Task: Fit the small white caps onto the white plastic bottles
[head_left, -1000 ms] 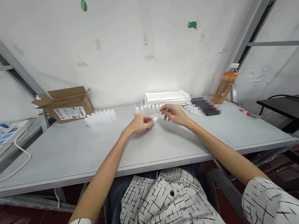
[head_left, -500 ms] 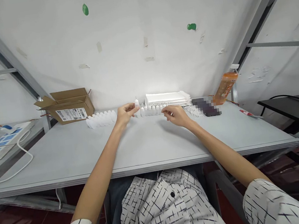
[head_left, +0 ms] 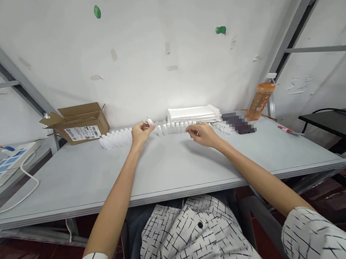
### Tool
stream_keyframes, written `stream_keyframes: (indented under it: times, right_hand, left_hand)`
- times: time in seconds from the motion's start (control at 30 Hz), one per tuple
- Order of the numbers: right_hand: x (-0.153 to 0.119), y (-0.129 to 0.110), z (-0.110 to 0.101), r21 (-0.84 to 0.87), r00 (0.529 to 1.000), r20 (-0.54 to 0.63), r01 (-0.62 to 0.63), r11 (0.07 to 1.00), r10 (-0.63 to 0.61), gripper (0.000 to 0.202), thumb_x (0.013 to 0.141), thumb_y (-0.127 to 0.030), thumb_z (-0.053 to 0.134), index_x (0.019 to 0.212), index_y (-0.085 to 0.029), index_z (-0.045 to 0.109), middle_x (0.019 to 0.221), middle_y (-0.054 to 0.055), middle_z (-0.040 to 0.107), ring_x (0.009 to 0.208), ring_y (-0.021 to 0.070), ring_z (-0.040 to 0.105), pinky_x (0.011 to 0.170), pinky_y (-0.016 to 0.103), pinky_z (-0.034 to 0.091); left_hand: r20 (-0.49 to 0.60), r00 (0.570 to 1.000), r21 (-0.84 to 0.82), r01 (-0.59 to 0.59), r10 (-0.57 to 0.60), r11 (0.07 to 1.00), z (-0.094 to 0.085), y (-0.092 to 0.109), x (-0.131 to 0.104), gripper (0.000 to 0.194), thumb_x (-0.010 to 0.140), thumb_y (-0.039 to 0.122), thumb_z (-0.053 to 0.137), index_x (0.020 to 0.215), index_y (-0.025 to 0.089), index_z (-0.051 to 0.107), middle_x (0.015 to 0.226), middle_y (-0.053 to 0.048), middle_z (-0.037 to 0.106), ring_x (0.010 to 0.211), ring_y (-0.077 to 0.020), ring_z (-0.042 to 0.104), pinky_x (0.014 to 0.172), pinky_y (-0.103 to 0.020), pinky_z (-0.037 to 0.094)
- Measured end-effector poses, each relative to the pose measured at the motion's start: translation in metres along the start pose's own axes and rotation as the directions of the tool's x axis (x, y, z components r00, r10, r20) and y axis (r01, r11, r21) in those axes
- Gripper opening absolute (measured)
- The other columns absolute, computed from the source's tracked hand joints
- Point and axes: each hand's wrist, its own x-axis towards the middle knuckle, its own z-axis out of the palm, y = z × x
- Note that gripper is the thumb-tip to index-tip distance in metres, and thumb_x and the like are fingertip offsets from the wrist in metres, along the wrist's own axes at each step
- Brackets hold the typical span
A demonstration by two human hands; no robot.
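My left hand [head_left: 140, 135] pinches a small white dropper bottle [head_left: 150, 121] between thumb and fingertips, above the table and tilted. A row of similar small white bottles with thin tips [head_left: 173, 128] stands upright between my hands. My right hand [head_left: 204, 134] is closed with its fingertips together in front of this row's right end; whatever they may hold is hidden. Left of my left hand, a block of white bottles [head_left: 114, 139] stands close together, partly covered by that hand. Beyond my right hand lies a pile of small white pieces [head_left: 224, 128].
An open cardboard box [head_left: 84, 124] stands at the back left. White flat packets [head_left: 193, 113] are stacked against the wall. A blurred dark object [head_left: 239, 123] and an orange drink bottle [head_left: 261, 97] are at the right. A power strip [head_left: 9, 165] lies far left.
My left hand has moved a little left with the dropper bottle, which now leans over instead of standing upright. The row's left end shows more clearly. My right hand has barely shifted.
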Motion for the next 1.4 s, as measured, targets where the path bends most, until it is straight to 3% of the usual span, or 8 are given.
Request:
stream_keyframes:
  times: [0.2,0.53,1.03,1.4]
  right_hand:
    - [0.0,0.0,0.0,-0.012,1.0,0.001,-0.005,1.0,0.005,0.026,0.084,-0.012,0.047,0.092,-0.018,0.071,0.065,0.002,0.069,0.059,0.0159,0.062,0.063,0.025,0.042]
    - [0.0,0.0,0.0,-0.049,1.0,0.014,0.004,0.999,-0.003,0.026,0.084,-0.01,0.047,0.092,-0.016,0.071,0.067,0.003,0.07,0.057,0.0151,0.06,0.063,0.025,0.041]
    - [0.0,0.001,0.002,-0.09,0.999,0.033,0.021,0.996,-0.018,0.028,0.081,-0.009,0.047,0.091,-0.018,0.072,0.072,0.004,0.072,0.062,0.0169,0.061,0.065,0.026,0.041]
    - [0.0,0.001,0.002,-0.099,0.999,0.052,0.007,0.995,-0.002,0.029,0.082,-0.009,0.047,0.092,-0.018,0.073,0.072,0.004,0.072,0.062,0.0173,0.062,0.066,0.027,0.042]
  left_hand:
    - [-0.093,0.992,0.171,0.105,-0.09,0.98,-0.003,-0.004,0.001,0.026,0.066,0.039,0.073,0.078,0.017,0.065,0.089,-0.004,0.071,0.072,-0.0146,0.06,0.059,-0.024,0.042]
    - [-0.021,0.99,0.408,0.139,-0.143,0.902,0.003,-0.019,-0.001,0.017,0.07,0.029,0.071,0.083,0.019,0.071,0.098,-0.007,0.075,0.093,-0.0244,0.066,0.08,-0.032,0.046]
    - [0.06,0.99,0.625,0.061,-0.126,0.778,0.006,-0.021,0.0,0.016,0.071,0.03,0.069,0.083,0.023,0.075,0.098,-0.006,0.076,0.095,-0.0263,0.067,0.074,-0.032,0.045]
    - [0.087,0.992,0.717,-0.002,-0.087,0.697,0.013,-0.018,-0.005,0.023,0.076,0.033,0.067,0.096,0.023,0.075,0.097,-0.006,0.076,0.094,-0.0259,0.067,0.073,-0.029,0.043]
